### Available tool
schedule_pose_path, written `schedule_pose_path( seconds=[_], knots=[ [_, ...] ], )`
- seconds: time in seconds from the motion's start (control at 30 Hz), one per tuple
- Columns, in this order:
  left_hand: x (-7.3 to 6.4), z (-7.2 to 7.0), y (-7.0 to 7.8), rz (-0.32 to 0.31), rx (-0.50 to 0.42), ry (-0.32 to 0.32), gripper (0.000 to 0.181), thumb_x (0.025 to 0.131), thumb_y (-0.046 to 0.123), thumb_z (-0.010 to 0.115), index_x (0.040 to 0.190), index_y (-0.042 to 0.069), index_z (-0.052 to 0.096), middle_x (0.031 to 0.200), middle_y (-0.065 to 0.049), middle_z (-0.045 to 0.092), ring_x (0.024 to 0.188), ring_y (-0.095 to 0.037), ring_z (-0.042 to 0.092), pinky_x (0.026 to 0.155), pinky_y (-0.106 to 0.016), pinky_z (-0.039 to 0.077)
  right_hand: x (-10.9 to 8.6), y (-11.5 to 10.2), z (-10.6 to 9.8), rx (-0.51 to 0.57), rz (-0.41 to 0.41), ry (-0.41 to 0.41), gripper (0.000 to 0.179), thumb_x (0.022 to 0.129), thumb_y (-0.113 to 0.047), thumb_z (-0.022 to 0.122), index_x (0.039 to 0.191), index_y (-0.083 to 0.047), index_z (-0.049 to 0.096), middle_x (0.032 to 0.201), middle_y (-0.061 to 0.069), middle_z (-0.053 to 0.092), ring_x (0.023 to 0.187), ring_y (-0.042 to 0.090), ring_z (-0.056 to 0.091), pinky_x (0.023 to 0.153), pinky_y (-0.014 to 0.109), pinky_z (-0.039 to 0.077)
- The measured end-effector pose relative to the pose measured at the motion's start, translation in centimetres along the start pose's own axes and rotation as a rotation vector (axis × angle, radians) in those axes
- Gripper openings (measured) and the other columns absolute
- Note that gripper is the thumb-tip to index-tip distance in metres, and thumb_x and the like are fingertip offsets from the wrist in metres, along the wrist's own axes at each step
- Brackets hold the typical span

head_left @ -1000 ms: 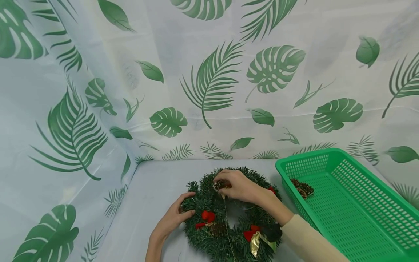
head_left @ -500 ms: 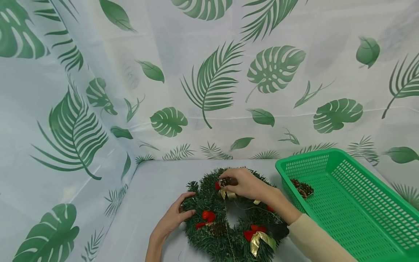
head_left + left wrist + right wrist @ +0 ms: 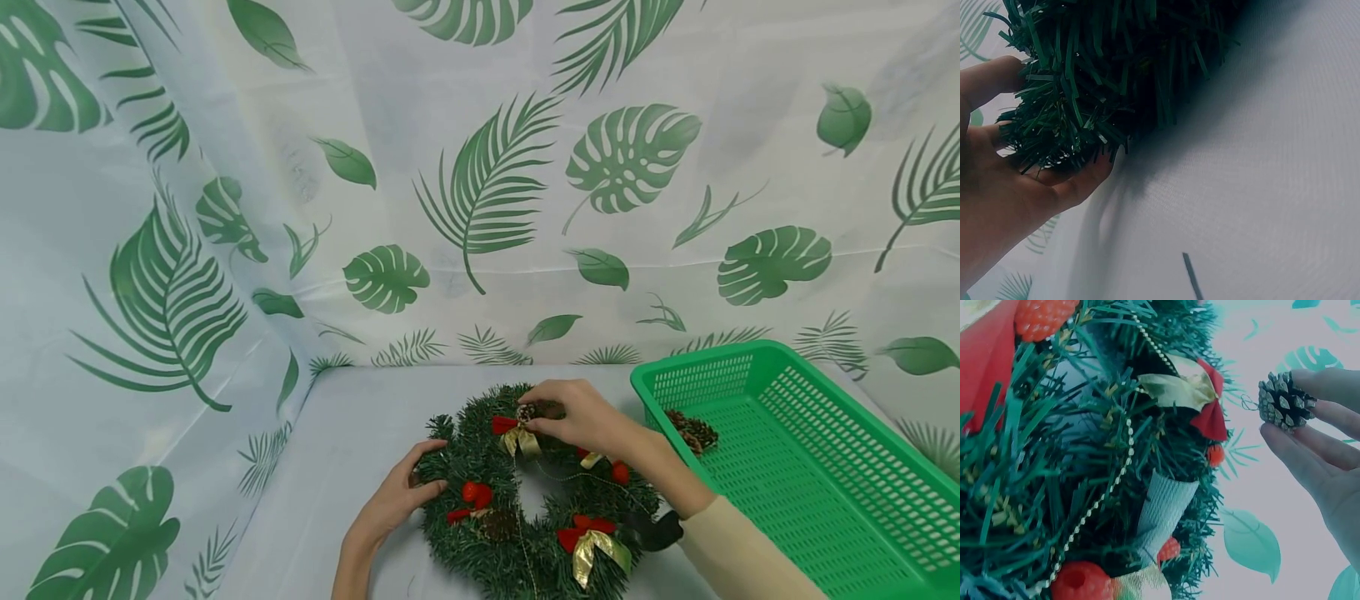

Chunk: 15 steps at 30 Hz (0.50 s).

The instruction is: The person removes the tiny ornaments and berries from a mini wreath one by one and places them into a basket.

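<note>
A green tinsel Christmas wreath lies on the white table, dressed with red-and-gold bows, red berries and a gold bead string. At its left edge my left hand grips the tinsel, thumb above and fingers curled beneath in the left wrist view. My right hand pinches a brown pine cone between thumb and fingers, over the wreath's far side beside the top bow. A thin wire loop sticks out of the cone. Another pine cone sits at the wreath's lower left.
A green plastic basket stands on the right, close to the wreath and my right forearm. Several pine cones lie in its far left corner. Leaf-printed white cloth walls the back and left. A dark wrist strap hangs by the right sleeve.
My right hand has shifted right and slightly toward the far side with the pine cone, uncovering the top bow. My left hand has stayed on the wreath's edge.
</note>
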<state>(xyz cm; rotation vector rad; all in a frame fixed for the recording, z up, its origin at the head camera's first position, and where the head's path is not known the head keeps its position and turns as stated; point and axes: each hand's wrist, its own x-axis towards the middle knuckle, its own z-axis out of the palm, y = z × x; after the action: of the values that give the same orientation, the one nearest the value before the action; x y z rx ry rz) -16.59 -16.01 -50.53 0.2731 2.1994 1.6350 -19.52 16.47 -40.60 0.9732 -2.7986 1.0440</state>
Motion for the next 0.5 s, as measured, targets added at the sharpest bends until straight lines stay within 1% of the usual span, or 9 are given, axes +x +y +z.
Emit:
schedule_pose_path(
  seconds=[0.07,0.17,0.2,0.23,0.3,0.4,0.47,0.5],
  knots=[
    [0.0,0.0,0.1,-0.002,0.003,0.0,0.065,0.096,0.029,0.073,0.154,0.026,0.044,0.096,-0.005,0.047,0.067,-0.015,0.031,0.061,-0.03,0.033,-0.2,0.0,-0.2,0.007,-0.001,0.005,0.031,0.093,-0.007,0.075,0.124,-0.003,0.072,0.117,0.012,0.072,0.097,0.022,0.073,0.081,0.03,0.059],
    [0.0,0.0,0.1,-0.003,0.003,-0.002,0.065,0.096,0.029,0.073,0.154,0.026,0.045,0.094,-0.005,0.046,0.067,-0.015,0.031,0.061,-0.03,0.033,-0.5,0.1,-0.4,0.011,0.001,0.015,0.03,0.093,-0.006,0.074,0.124,-0.003,0.072,0.118,0.015,0.072,0.098,0.024,0.073,0.082,0.033,0.06],
    [0.1,0.0,0.0,-0.003,0.002,-0.002,0.064,0.096,0.029,0.073,0.154,0.026,0.045,0.096,-0.006,0.047,0.067,-0.015,0.031,0.061,-0.03,0.033,-0.6,0.1,-0.5,0.011,0.001,0.019,0.03,0.094,-0.006,0.074,0.123,-0.003,0.072,0.119,0.015,0.072,0.099,0.025,0.073,0.083,0.034,0.06],
    [0.1,0.0,0.0,-0.003,0.001,-0.002,0.064,0.096,0.029,0.073,0.154,0.026,0.045,0.1,-0.007,0.049,0.066,-0.015,0.031,0.061,-0.03,0.034,-0.6,0.1,-0.6,0.013,0.0,0.022,0.03,0.094,-0.006,0.074,0.123,-0.003,0.072,0.119,0.015,0.072,0.099,0.025,0.073,0.083,0.034,0.06],
    [0.1,0.0,0.0,0.0,-0.002,-0.004,0.064,0.097,0.029,0.073,0.154,0.026,0.045,0.115,-0.009,0.052,0.066,-0.015,0.031,0.061,-0.03,0.034,-0.8,0.2,-0.9,0.017,0.004,0.025,0.029,0.094,-0.007,0.074,0.123,-0.002,0.072,0.119,0.015,0.072,0.099,0.025,0.073,0.083,0.034,0.06],
    [0.1,0.0,-0.1,0.003,-0.002,-0.004,0.064,0.097,0.029,0.072,0.154,0.026,0.044,0.136,-0.011,0.048,0.066,-0.015,0.031,0.061,-0.03,0.034,-1.0,0.3,-1.3,0.013,0.011,0.033,0.03,0.095,-0.009,0.074,0.123,-0.001,0.071,0.119,0.015,0.072,0.099,0.025,0.074,0.082,0.034,0.06],
    [0.1,0.0,-0.2,0.003,0.0,-0.004,0.064,0.097,0.03,0.072,0.154,0.026,0.044,0.138,-0.012,0.048,0.066,-0.014,0.031,0.061,-0.03,0.034,-1.2,0.3,-1.5,0.009,0.019,0.04,0.03,0.095,-0.01,0.075,0.123,-0.001,0.072,0.119,0.015,0.073,0.098,0.025,0.074,0.082,0.034,0.06],
    [0.1,0.0,-0.2,0.002,0.004,-0.004,0.064,0.097,0.03,0.072,0.154,0.026,0.044,0.134,-0.013,0.05,0.065,-0.014,0.031,0.061,-0.03,0.034,-1.3,0.4,-1.6,0.008,0.022,0.044,0.03,0.095,-0.01,0.075,0.123,-0.001,0.071,0.119,0.016,0.073,0.098,0.025,0.074,0.082,0.033,0.06]
  ],
)
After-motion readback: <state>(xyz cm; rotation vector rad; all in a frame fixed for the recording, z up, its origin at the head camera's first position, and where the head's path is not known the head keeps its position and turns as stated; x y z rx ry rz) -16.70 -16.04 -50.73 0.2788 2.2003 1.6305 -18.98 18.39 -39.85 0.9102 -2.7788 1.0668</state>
